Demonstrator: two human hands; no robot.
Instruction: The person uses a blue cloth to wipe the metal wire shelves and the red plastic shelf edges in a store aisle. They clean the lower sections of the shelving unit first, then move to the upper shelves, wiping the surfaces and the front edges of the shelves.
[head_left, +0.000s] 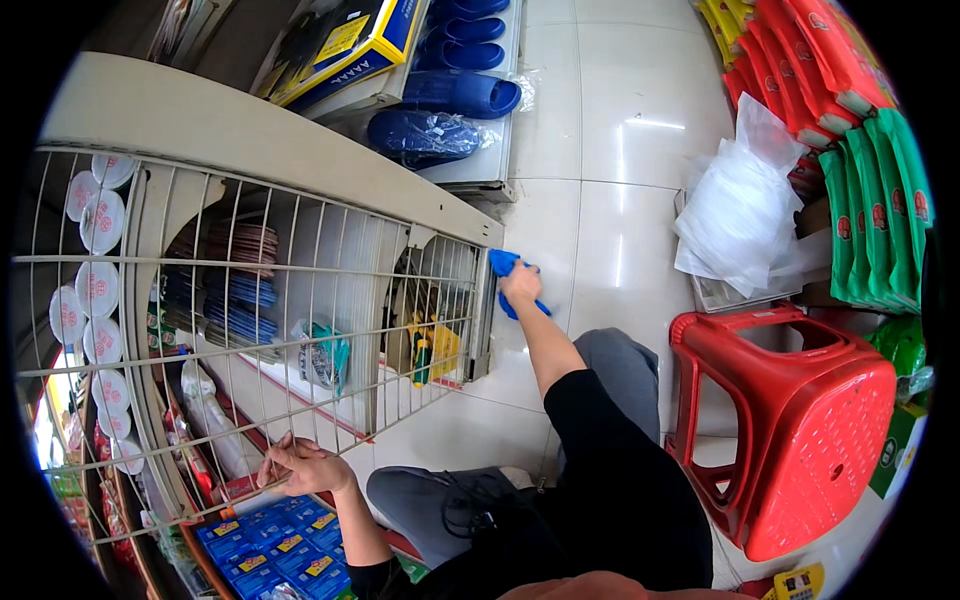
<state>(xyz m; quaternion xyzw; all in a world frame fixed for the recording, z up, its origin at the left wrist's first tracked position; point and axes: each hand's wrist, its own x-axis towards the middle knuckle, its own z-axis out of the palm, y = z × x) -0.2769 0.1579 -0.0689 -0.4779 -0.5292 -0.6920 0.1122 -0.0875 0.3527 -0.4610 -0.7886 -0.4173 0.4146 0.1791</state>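
Observation:
My right hand (523, 283) grips a blue cloth (504, 261) low down, beside the lower end of a beige metal shelf upright (486, 315). Parts of the cloth stick out on both sides of my fingers. My left hand (307, 466) has its fingers hooked around the edge wires of a wire grid panel (300, 264) on the side of the shelving. Through the grid I see stacked folded goods (240, 300), a teal plastic bag (326, 352) and yellow-and-green handled items (431, 349).
A red plastic stool (810, 442) lies tipped at my right. Behind it are clear plastic bags (739, 214), and red packs (795, 67) and green packs (874, 214). Blue slippers (465, 94) line the shelf ahead. Blue boxes (277, 544) sit below my left hand.

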